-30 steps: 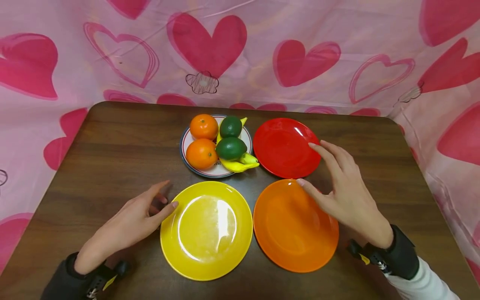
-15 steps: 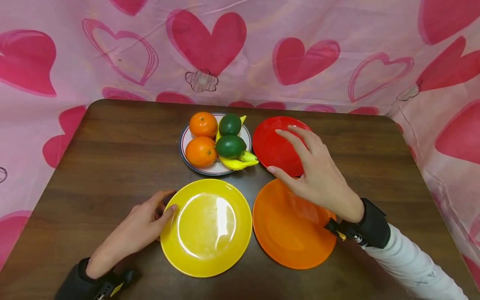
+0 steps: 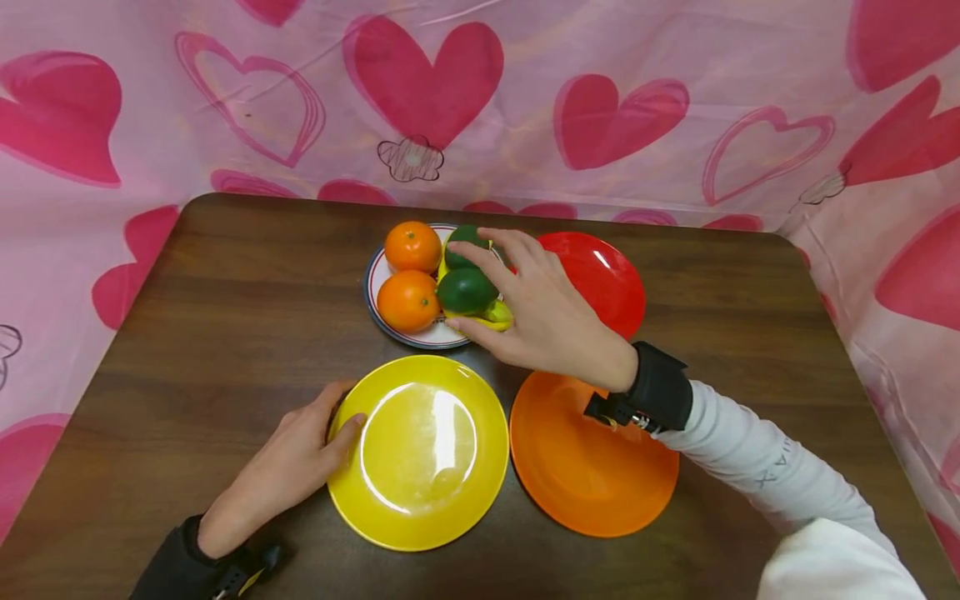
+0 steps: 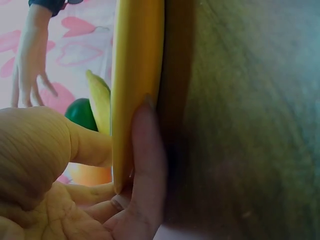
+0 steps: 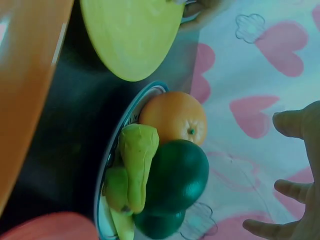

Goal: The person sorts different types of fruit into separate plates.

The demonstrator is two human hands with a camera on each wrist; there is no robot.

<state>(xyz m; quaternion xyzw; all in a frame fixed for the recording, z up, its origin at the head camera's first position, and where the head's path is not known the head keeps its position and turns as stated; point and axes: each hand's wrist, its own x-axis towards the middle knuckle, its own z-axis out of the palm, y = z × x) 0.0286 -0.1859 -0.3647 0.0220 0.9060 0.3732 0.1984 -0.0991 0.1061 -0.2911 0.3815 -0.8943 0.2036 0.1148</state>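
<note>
My left hand (image 3: 303,450) grips the left rim of a yellow plate (image 3: 420,467), thumb on top. In the left wrist view a finger (image 4: 147,160) lies against the plate's underside. Above a white plate with a blue rim (image 3: 431,342), my right hand (image 3: 551,317) hovers with spread fingers, holding nothing. That plate bears two oranges (image 3: 408,302), two dark green oval fruits (image 3: 467,290) and yellow bananas (image 5: 137,165). In the right wrist view the fingers stay apart from the fruit. The head view has the right hand hiding part of the bananas and of one green fruit.
A red plate (image 3: 603,283) stands right of the fruit, partly behind the right hand. Nearer, an orange plate (image 3: 592,475) sits beside the yellow one, under the right wrist. Heart-patterned cloth (image 3: 525,108) hangs behind the brown table (image 3: 225,333).
My right hand has moved left, from over the red and orange plates to above the fruit. My left hand has closed onto the yellow plate's rim.
</note>
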